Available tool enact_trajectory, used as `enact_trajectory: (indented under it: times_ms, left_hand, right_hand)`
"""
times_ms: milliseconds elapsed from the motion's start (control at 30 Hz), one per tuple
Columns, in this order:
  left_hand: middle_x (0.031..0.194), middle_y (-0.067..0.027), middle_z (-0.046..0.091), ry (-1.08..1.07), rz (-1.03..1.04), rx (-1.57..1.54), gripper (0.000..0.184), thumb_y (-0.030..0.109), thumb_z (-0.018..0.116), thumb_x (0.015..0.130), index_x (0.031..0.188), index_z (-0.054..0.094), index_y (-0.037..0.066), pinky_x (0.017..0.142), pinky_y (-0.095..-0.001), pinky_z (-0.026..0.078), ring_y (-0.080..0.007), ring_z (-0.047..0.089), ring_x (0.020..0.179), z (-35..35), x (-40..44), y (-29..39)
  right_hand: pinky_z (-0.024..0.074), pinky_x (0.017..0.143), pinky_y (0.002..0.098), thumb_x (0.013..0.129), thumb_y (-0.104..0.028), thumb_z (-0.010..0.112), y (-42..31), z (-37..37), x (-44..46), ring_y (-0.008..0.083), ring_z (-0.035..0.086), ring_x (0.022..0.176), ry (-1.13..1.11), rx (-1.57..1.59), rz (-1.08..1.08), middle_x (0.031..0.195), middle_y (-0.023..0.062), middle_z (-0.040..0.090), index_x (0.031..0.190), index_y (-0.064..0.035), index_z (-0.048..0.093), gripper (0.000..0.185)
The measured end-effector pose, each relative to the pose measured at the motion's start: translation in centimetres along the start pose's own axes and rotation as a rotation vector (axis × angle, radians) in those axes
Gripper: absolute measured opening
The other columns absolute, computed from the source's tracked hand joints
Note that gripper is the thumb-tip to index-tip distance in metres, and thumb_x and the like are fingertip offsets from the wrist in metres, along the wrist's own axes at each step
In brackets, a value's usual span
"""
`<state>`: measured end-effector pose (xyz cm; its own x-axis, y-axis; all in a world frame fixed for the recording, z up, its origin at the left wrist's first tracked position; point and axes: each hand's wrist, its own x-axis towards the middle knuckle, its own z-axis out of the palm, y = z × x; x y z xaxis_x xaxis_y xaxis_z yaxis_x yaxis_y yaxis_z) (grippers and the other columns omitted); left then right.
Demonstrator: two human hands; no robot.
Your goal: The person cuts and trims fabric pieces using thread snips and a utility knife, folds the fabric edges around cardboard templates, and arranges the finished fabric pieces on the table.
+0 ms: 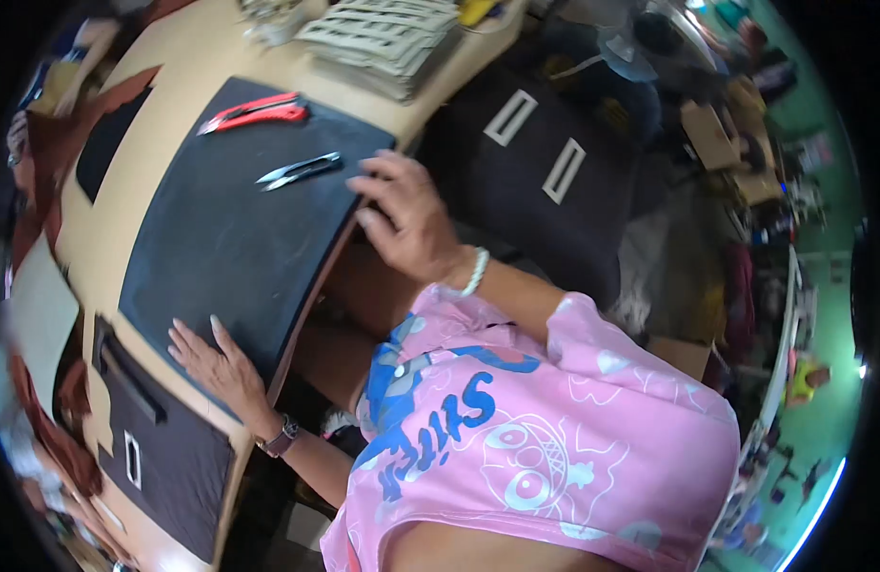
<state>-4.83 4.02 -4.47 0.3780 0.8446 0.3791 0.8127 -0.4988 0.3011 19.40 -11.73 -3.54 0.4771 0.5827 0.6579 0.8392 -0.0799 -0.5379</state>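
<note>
A black mat (221, 219) lies on the pale wooden table. On its upper part rest a red utility knife (259, 112) and, beside it, small dark-handled thread snips (302, 172). My right hand (406, 214), with a pale bead bracelet, is at the mat's right edge near the snips; its fingers are spread and slightly curled, with nothing in them. Lower left, my left hand (221, 367), wearing a watch, rests palm down on the mat's near corner, fingers apart and empty.
Stacked pale slotted pieces (383, 43) stand at the table's top edge. Dark fabric with a white-framed slot (163, 458) lies lower left. Brown material (44, 172) is at the far left. Right of the table, dark fabric (535, 181) has two white-framed slots. Other people appear around the edges.
</note>
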Motion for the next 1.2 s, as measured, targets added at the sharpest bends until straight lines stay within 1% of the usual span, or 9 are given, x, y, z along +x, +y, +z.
enact_trajectory:
  times_ms: [333,500,667,733,867,933,967,1033,1200]
  left_hand:
    - [0.145,-0.0174,0.029,-0.185,-0.056,0.192,0.057,0.045,0.039,0.094,0.138,0.036,0.008,0.106,-0.0501,0.02,-0.0345,0.025,0.134,0.2,0.2,-0.4]
    - [0.145,-0.0173,0.029,-0.18,-0.059,0.181,0.055,0.043,0.039,0.094,0.137,0.037,0.008,0.106,-0.0504,0.02,-0.0349,0.025,0.134,0.1,0.1,-0.3]
    - [0.144,-0.0184,0.029,-0.185,-0.065,0.207,0.056,0.043,0.039,0.094,0.137,0.037,0.007,0.106,-0.0474,0.021,-0.0349,0.024,0.134,0.1,0.1,-0.2]
    - [0.144,-0.0186,0.03,-0.174,-0.062,0.193,0.056,0.043,0.041,0.094,0.137,0.037,0.007,0.107,-0.0471,0.021,-0.0349,0.024,0.134,0.0,0.2,0.0]
    - [0.142,-0.0195,0.033,-0.098,-0.018,-0.186,0.055,0.033,0.052,0.091,0.134,0.039,0.002,0.108,-0.043,0.02,-0.0335,0.025,0.134,-0.3,0.1,1.6]
    - [0.142,-0.0191,0.033,-0.169,-0.015,-0.573,0.063,0.03,0.061,0.084,0.134,0.038,-0.002,0.109,-0.0376,0.018,-0.0299,0.026,0.135,-2.1,0.1,6.1]
    - [0.143,-0.0186,0.033,-0.236,-0.008,-0.792,0.078,0.035,0.069,0.075,0.136,0.036,-0.001,0.11,-0.0365,0.017,-0.0282,0.025,0.135,-2.7,0.0,7.8]
    - [0.143,-0.0167,0.032,-0.406,0.006,-1.187,0.098,0.039,0.077,0.063,0.139,0.03,0.001,0.111,-0.0361,0.016,-0.0278,0.024,0.136,-3.5,-0.2,10.3]
    - [0.104,-0.0034,0.06,-0.302,-0.344,-1.578,0.024,0.008,0.055,0.091,0.113,0.055,-0.002,0.08,-0.022,0.044,-0.0073,0.055,0.092,-4.6,-0.3,9.0]
  right_hand:
    - [0.0361,0.095,0.0396,0.07,-0.02,0.071,19.8,-11.8,-8.3,0.0288,0.047,0.113,-0.47,-0.468,0.227,0.117,0.0138,0.051,0.112,-0.0035,0.054,0.048]
    - [0.0417,0.084,0.038,0.07,-0.018,0.072,21.5,-12.3,-6.5,0.0266,0.056,0.092,-0.804,-0.454,0.344,0.082,0.0077,0.061,0.085,-0.0083,0.059,0.022]
    - [0.0462,0.077,0.0338,0.076,-0.007,0.062,24.5,-18.4,-4.4,0.0238,0.059,0.076,-0.074,-0.169,0.545,0.084,0.0123,0.063,0.085,0.0005,0.059,0.013]
    - [0.0466,0.079,0.033,0.081,-0.004,0.057,22.7,-21.0,-1.3,0.0186,0.059,0.077,0.392,-0.008,0.551,0.083,0.0127,0.064,0.086,0.0033,0.059,0.009]
    - [0.047,0.079,0.0327,0.082,-0.007,0.058,11.0,-18.3,5.2,0.0184,0.058,0.074,0.356,0.157,0.266,0.08,0.0143,0.064,0.097,0.0011,0.062,0.018]
    - [0.0472,0.075,0.0326,0.077,-0.008,0.061,6.9,-14.6,6.2,0.0224,0.061,0.072,-0.06,-0.14,0.143,0.074,0.0143,0.062,0.102,-0.0013,0.063,0.026]
    - [0.0464,0.063,0.034,0.071,-0.007,0.063,5.1,-11.0,7.7,0.0275,0.06,0.066,-0.036,0.015,-0.291,0.066,0.0131,0.059,0.093,-0.0028,0.063,0.022]
    - [0.0443,0.049,0.0356,0.072,-0.012,0.063,-1.1,-5.6,8.9,0.0275,0.058,0.057,-0.3,0.171,-0.406,0.061,0.0083,0.054,0.067,-0.0076,0.049,0.015]
    - [0.0455,0.047,0.037,0.082,-0.025,0.06,-8.6,4.2,8.8,0.0265,0.06,0.056,-0.312,0.312,-0.424,0.06,0.0082,0.056,0.069,-0.0094,0.053,0.022]
